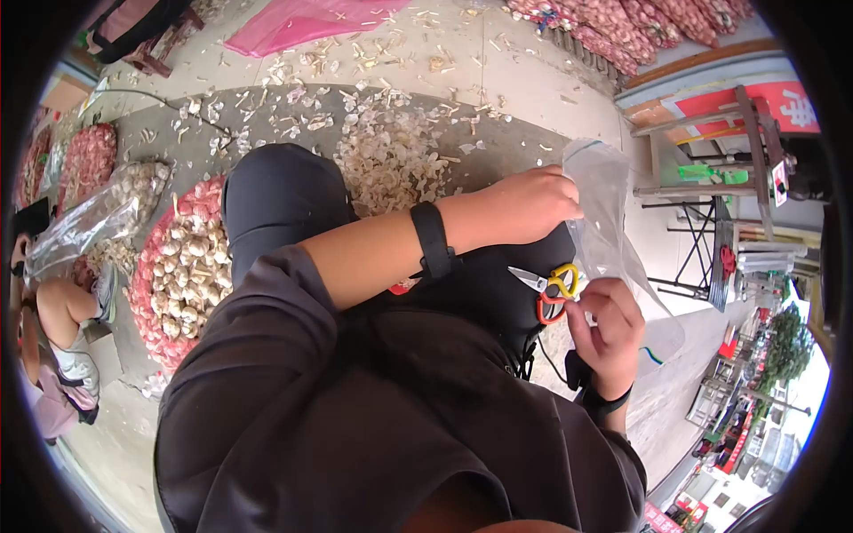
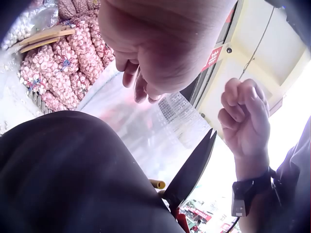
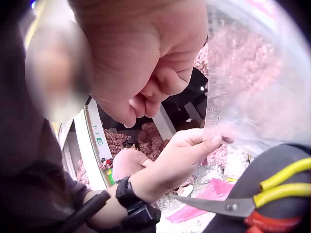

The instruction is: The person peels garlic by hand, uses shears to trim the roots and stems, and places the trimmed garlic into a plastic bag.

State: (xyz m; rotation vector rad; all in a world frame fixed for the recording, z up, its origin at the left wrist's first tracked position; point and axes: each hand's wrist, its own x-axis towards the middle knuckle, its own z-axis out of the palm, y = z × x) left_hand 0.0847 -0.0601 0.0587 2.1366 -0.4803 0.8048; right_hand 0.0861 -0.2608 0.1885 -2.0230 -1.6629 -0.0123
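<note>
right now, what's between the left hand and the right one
In the head view, part of the clear plastic bag and the scissors show between the left hand and right hand.

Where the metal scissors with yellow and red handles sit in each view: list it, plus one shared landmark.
Head: the scissors, right of centre, blades pointing left.
Left wrist: the scissors, below and right of centre, blades pointing up, handles mostly hidden.
Right wrist: the scissors, lower right corner, blades pointing left.
Landmark: the clear plastic bag shows in all three.
</note>
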